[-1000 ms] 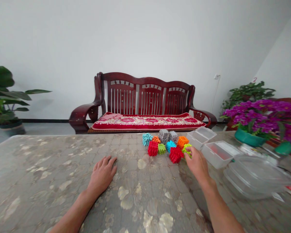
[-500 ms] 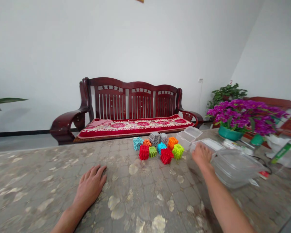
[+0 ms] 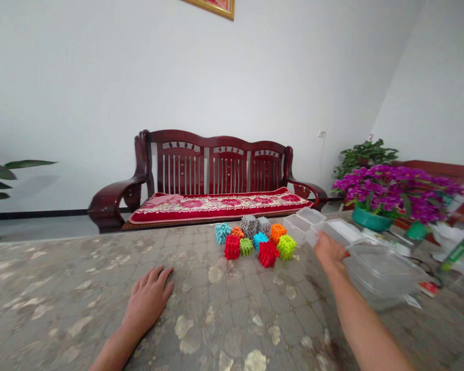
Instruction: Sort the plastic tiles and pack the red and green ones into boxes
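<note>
Apparently the right hand (image 3: 330,251) was at the near clear box (image 3: 333,230), its fingers bent over the front edge with the tips hidden, so whether they gripped anything could not be told. The left hand (image 3: 150,294) lay palm down on the worktop (image 3: 100,304), fingers loosely spread and holding nothing. The knobbly cubes sat in a loose cluster between the hands, the lime cube (image 3: 286,247) nearest the box, a red cube (image 3: 268,254) just beside it. The likeliest trouble seemed a tug on the box: light plastic might skid or tip, pushing the far clear box (image 3: 296,226) close behind it. A backward swing of the right wrist could also have knocked the large clear tub (image 3: 384,270) alongside.
</note>
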Available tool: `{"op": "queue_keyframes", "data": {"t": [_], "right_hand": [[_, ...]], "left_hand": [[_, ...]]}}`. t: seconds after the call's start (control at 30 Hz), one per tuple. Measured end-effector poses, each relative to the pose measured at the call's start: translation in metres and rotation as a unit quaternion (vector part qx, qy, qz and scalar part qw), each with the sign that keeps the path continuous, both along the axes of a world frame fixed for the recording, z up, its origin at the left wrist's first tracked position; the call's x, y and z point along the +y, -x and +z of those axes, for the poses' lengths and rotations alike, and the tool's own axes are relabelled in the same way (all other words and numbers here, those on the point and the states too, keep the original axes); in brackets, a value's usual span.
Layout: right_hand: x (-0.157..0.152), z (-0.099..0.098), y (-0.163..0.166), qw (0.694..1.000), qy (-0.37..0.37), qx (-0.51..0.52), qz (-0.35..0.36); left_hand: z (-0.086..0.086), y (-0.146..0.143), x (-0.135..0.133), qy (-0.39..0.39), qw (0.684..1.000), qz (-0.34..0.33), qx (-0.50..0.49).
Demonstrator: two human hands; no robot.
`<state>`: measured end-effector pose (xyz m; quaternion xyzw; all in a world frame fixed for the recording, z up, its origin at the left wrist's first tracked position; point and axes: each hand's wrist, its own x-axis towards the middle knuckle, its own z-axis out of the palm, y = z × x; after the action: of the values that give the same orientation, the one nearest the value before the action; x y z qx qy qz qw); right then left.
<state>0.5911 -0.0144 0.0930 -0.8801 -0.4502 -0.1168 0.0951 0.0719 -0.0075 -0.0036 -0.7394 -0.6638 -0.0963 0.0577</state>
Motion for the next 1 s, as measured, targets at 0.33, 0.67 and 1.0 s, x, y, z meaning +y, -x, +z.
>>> {"op": "queue_keyframes", "data": {"t": [0.33,0.67,1.0], "right_hand": [[-0.027,0.053,0.063,0.98,-0.123,-0.122,0.097],[-0.078,0.001,0.241,0.821,-0.106,-0.014,0.561],[-0.093,-0.028,0.313,0.77,-0.047,0.045,0.635]], "left_hand": [[-0.001,0.001,-0.002,-0.013,0.998,-0.004,-0.067],[0.014,0.007,-0.003,-0.156,0.887,-0.06,-0.431],[0.064,-0.003,-0.025,-0.07,0.843,-0.179,-0.502]]}}
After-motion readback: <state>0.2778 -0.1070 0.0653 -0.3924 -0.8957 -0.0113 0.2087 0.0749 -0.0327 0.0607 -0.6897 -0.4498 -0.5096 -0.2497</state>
